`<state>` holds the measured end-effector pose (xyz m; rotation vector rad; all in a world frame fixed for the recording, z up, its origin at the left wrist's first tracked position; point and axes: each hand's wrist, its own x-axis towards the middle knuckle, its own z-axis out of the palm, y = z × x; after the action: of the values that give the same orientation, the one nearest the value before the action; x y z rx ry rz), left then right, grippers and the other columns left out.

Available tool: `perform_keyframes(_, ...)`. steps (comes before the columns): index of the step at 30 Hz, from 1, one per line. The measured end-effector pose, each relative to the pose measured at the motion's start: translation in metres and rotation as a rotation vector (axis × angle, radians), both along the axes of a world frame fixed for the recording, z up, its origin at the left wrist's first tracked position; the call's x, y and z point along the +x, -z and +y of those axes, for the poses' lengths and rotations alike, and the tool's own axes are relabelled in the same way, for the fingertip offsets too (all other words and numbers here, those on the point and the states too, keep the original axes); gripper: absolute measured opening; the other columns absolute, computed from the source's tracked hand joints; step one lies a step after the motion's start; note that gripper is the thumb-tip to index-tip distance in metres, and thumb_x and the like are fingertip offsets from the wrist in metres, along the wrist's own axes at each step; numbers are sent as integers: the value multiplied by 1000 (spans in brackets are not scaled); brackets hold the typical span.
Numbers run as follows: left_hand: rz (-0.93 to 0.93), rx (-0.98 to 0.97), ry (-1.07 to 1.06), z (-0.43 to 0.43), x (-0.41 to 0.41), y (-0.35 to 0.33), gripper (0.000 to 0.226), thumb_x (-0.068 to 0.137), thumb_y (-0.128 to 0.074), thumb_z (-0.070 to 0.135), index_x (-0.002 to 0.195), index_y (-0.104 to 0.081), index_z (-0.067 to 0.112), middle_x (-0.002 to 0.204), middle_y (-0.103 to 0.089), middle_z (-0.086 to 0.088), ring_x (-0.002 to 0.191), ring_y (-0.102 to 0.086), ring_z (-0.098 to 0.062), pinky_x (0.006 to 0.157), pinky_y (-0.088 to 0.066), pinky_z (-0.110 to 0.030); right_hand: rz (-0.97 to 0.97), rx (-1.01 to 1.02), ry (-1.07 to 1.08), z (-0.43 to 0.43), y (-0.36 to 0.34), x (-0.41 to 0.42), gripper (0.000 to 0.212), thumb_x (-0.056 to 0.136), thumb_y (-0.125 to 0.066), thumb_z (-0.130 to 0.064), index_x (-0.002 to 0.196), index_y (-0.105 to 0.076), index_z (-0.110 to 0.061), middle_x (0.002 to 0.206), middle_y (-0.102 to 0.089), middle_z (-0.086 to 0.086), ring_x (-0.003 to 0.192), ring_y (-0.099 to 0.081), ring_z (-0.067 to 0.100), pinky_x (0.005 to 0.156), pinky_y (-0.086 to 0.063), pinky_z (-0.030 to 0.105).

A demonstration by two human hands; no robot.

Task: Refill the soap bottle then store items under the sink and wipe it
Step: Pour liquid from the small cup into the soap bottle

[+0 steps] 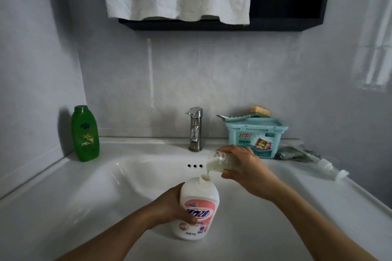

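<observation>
Standing upright at the front part of the white sink (pixel 127 178), the white plastic soap bottle with a pink label (pixel 198 207) has its top off and its neck open. I cannot tell if its bottom touches the sink. The left hand (pixel 169 207) holds the bottle from its left side, fingers curled round the middle. Just above the neck, the right hand (pixel 248 167) grips a clear see-through cup (pixel 216 162), thumb under and fingers over, and the cup is tipped on its side. A thick line of white soap (pixel 206 172) runs from the cup's lip down into the bottle's neck. Behind the cup, at the middle of the sink's back edge, stands a shiny metal tap (pixel 195 131). At the back left corner stands a tall green plastic bottle (pixel 85 133). At the back right sits a light blue plastic box with a lid (pixel 256 136), and a blue scrub brush with tan bristles (pixel 250 113) lies on top of it. Just right of the box lies a crumpled grey cloth (pixel 292 153). Beside the cloth, on the sink's right edge, lies a white pump top with its tube (pixel 325 166).
</observation>
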<state>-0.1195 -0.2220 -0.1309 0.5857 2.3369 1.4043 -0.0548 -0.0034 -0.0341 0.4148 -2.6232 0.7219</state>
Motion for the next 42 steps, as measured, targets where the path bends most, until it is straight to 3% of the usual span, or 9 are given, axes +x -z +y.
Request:
perform_keyframes(17, 6, 12, -4, 1, 3, -3, 69, 59, -85, 0, 117, -58, 25, 103, -74, 5, 98, -69, -9, 84, -56, -26, -3, -3, -11, 0, 1, -1, 52, 80, -72, -23, 125, -46, -29, 106, -37, -23, 107, -39, 7, 88, -32, 16)
perform_keyframes(25, 7, 7, -7, 0, 2, -2, 72, 58, -87, 3, 120, -57, 25, 106, -74, 4, 100, -69, -11, 91, -55, -34, 2, 1, -14, 0, -1, 1, 52, 81, -71, -24, 125, -45, -29, 106, -36, -23, 106, -38, 5, 87, -31, 14)
perform_keyframes(35, 13, 5, -12, 1, 2, -1, 71, 58, -86, 1, 120, -57, 24, 105, -74, 5, 100, -68, -10, 90, -55, -32, 2, -8, -2, 0, 0, -1, 54, 79, -72, -22, 126, -46, -29, 97, -32, -30, 102, -36, 4, 84, -28, 13)
perform_keyframes(42, -1, 11, -2, -1, 0, 1, 75, 55, -87, 6, 121, -57, 24, 107, -73, 4, 102, -68, -14, 95, -53, -40, 6, -6, -8, 0, 0, -1, 53, 79, -72, -23, 125, -46, -29, 96, -31, -31, 102, -36, 4, 84, -29, 13)
